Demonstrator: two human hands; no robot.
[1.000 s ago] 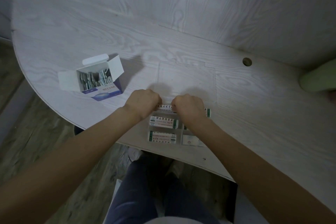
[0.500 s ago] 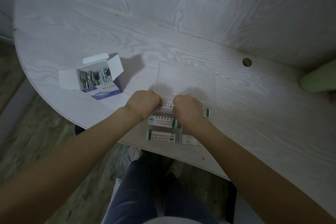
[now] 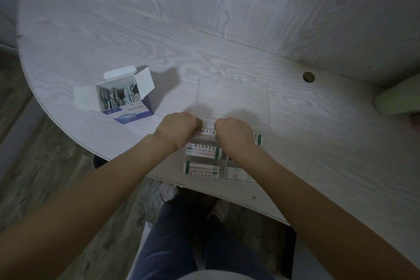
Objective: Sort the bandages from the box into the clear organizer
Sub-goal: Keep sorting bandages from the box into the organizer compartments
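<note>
A white box point(image 3: 127, 98) with a blue front sits on the pale wood-grain table point(image 3: 318, 143), beside white bandages point(image 3: 203, 152) with green ends.

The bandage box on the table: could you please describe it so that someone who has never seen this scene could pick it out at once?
Start from the pale wood-grain table and look toward its rounded edge on the person's left, beyond the left hand. There stands the bandage box, apart from the clear organizer. It alone is opaque cardboard, white with a blue front, its top flaps open and wrapped bandages standing upright inside.
</note>
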